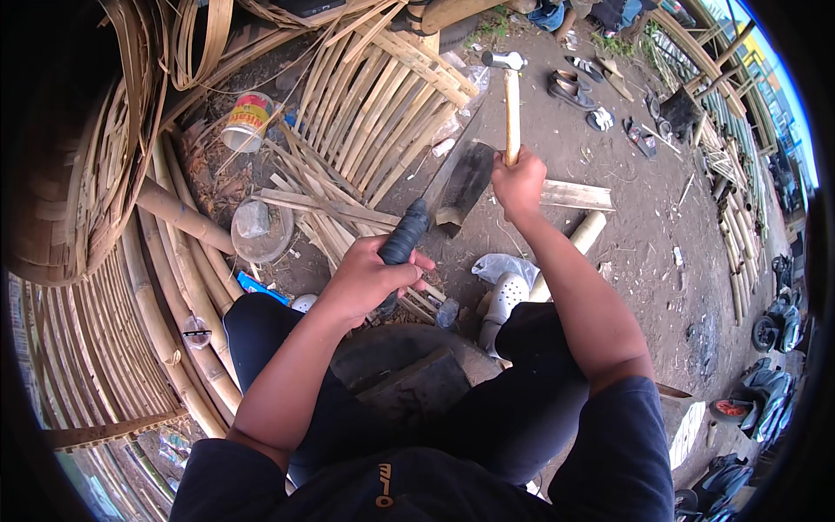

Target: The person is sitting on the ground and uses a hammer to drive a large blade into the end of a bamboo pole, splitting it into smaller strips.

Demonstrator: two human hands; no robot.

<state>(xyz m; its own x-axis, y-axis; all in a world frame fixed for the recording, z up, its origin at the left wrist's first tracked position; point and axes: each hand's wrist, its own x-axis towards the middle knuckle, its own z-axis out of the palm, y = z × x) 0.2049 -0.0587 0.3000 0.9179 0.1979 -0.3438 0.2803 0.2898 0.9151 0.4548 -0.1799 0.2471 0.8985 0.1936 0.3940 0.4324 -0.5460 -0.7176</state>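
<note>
Hammer (513,109) stands head-up in the right hand (520,183), its fingers wrapped round the lower part of the wooden handle. From my remote seat I see the left hand (370,277) curled loosely about a black-gripped long knife (406,232), some fingertips standing off the grip. The blade points away from the body beside a dark, hollowed wooden piece (468,187); whether they touch, I can't tell.

My worry is a stray blow: with both hands bare, a glancing hammer could strike the knuckles, and that slack hold might let the knife twist. A slip toward the body would threaten the knees, or the foot in the white clog (504,300).

The surface is bare brown dirt (648,226), littered with chips and scraps. Bamboo slats (374,113) and long bamboo poles (187,287) crowd the left side, near a plastic bucket (246,122). Farther off I make out sandals (639,137), with parked motorbikes (770,400) along the right rim of this outdoor yard.
</note>
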